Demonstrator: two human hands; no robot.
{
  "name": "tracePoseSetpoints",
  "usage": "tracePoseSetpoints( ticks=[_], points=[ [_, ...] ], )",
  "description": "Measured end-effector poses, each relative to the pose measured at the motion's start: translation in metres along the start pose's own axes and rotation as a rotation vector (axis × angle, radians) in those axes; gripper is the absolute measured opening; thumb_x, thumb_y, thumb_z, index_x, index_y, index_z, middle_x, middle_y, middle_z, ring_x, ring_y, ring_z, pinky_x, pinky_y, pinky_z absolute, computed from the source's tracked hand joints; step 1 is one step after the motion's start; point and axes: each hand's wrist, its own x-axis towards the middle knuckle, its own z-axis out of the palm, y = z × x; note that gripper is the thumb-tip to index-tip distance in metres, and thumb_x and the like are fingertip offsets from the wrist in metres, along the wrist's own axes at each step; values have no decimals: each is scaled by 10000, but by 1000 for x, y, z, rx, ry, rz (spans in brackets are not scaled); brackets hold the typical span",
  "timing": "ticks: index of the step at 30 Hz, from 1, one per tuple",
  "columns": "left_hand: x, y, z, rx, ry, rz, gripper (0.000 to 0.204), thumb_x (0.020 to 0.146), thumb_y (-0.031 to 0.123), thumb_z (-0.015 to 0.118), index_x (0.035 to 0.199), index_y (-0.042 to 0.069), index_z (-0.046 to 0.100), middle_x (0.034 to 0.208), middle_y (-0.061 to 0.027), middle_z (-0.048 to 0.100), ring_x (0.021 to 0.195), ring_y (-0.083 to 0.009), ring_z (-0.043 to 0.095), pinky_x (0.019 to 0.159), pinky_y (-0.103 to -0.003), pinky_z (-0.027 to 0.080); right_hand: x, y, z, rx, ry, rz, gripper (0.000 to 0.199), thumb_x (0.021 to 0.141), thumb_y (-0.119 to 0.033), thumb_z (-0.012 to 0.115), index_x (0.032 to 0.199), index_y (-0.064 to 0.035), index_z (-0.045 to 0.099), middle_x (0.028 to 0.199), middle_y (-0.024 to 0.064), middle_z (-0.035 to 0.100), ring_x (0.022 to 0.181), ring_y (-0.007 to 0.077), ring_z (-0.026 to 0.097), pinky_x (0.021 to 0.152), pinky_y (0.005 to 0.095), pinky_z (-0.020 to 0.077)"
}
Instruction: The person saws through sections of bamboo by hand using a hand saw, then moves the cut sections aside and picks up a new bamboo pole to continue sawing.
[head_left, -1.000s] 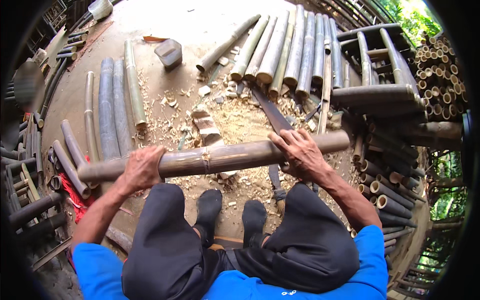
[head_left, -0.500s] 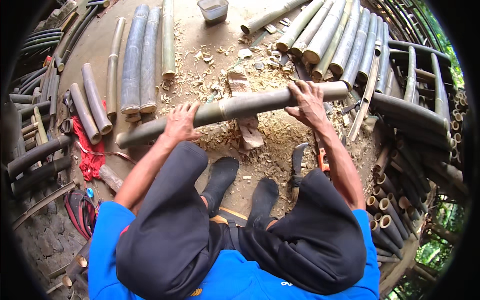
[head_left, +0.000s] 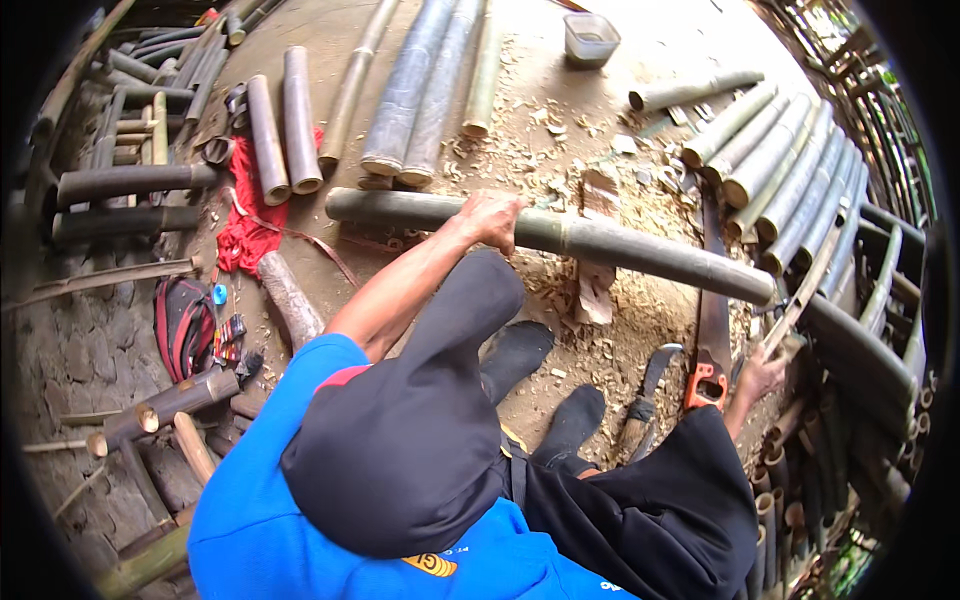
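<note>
A dark bamboo pole (head_left: pixel 655 250) lies across a wooden block (head_left: pixel 595 293) in front of my knees. My left hand (head_left: pixel 493 220) is wrapped round the pole left of its middle. Off to the right, my right hand (head_left: pixel 762 376) is at the lower end of a pale split bamboo strip (head_left: pixel 803 286), fingers closed on it. Between my feet and that hand lie a handsaw (head_left: pixel 711 345) with an orange handle and a curved knife (head_left: pixel 648 400) with a dark-bound handle.
Bamboo poles (head_left: pixel 785 150) fan out at the far right, and more poles (head_left: pixel 425 85) lie at the far left. A plastic tub (head_left: pixel 591 40) stands at the back. Shavings cover the ground round the block. A red cloth (head_left: pixel 246 215) and a backpack (head_left: pixel 184 325) lie at left.
My right hand has let go of the pole's right end and moved down right to the bamboo strip. My left hand still holds the pole. The view has swung left.
</note>
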Motion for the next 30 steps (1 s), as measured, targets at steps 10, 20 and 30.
tracePoseSetpoints(
  ticks=[10,20,30],
  points=[
    [-1,14,5,21,245,117,828,538,273,885,1286,95,579,1244,-159,579,1222,-373,559,997,-484,497,66,43,25,853,-591,545,163,921,-204,733,972,-63,669,696,16,584,476,148,528,394,303,439],
    [3,10,0,-37,321,213,783,559,315,889,1234,61,582,1156,-150,595,1148,-349,595,1017,-452,499,19,31,-91,1468,-515,314,272,939,-87,623,1198,-14,584,832,64,611,677,176,598,662,356,548],
    [23,13,-33,-308,-312,-108,690,509,271,959,1122,68,718,938,-152,758,856,-322,761,720,-465,620,-59,-45,-127,1453,-474,311,294,966,-16,613,1258,12,610,729,27,568,580,139,583,512,286,508]
  ],
)
